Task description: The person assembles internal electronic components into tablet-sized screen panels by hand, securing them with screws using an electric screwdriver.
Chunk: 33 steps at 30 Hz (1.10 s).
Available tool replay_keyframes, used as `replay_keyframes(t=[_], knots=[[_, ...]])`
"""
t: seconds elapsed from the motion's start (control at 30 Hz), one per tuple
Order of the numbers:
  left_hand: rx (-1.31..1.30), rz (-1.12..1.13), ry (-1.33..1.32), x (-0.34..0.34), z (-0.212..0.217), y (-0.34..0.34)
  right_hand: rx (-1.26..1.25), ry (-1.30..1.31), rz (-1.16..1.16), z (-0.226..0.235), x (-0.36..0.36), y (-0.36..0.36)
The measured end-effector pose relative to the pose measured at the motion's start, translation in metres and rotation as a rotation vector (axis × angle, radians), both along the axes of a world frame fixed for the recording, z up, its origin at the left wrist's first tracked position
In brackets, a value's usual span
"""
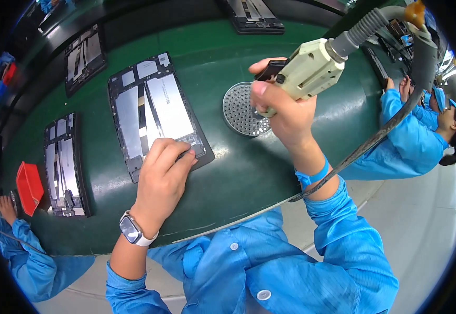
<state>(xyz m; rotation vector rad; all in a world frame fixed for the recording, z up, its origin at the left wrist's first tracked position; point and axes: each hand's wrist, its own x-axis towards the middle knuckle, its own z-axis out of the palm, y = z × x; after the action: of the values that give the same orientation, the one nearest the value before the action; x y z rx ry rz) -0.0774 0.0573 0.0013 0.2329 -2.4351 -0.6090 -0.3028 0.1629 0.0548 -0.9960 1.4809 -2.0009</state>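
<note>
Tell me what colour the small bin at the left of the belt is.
Red; the small bin shows clearly in the head view.

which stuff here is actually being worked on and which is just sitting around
In hand:
left hand pressing on the open tablet
right hand gripping the power screwdriver
round screw tray, right beside the right hand

Lying about:
second tablet to the left
third tablet further back
red bin
green belt carrying it all

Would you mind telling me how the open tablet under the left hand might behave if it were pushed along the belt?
The tablet lies flat, so it would probably slide, not tip. Its exposed inner parts look fragile.
</note>
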Motion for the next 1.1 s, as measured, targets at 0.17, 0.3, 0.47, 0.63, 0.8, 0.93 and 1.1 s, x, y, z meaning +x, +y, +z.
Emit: replay_keyframes(t=[0.17, 0.3, 0.47, 0.63, 0.8, 0.93, 1.1], knots=[[-0.02, -0.021, 0.016, 0.0, 0.001, 0.001, -0.025, -0.021, 0.08, 0.007, 0.031, -0.013], [0.006, 0.001, 0.03, -0.003, 0.001, 0.002, -0.029, -0.104, 0.165, 0.004, 0.05, -0.023], [-0.074, -0.05, 0.033, 0.003, -0.008, -0.002, 0.016, -0.131, 0.203, -0.001, 0.064, -0.023], [-0.053, -0.002, 0.032, 0.002, -0.005, 0.001, -0.015, -0.093, 0.197, -0.009, 0.07, -0.024], [-0.041, -0.003, 0.032, 0.004, -0.007, 0.002, 0.0, -0.113, 0.216, -0.018, 0.072, -0.025], [-0.061, 0.0, 0.052, 0.005, -0.008, 0.002, 0.0, 0.035, 0.188, -0.017, 0.076, -0.026], [-0.083, -0.006, 0.018, 0.005, 0.001, 0.007, 0.03, 0.347, 0.238, -0.026, 0.068, -0.02]])
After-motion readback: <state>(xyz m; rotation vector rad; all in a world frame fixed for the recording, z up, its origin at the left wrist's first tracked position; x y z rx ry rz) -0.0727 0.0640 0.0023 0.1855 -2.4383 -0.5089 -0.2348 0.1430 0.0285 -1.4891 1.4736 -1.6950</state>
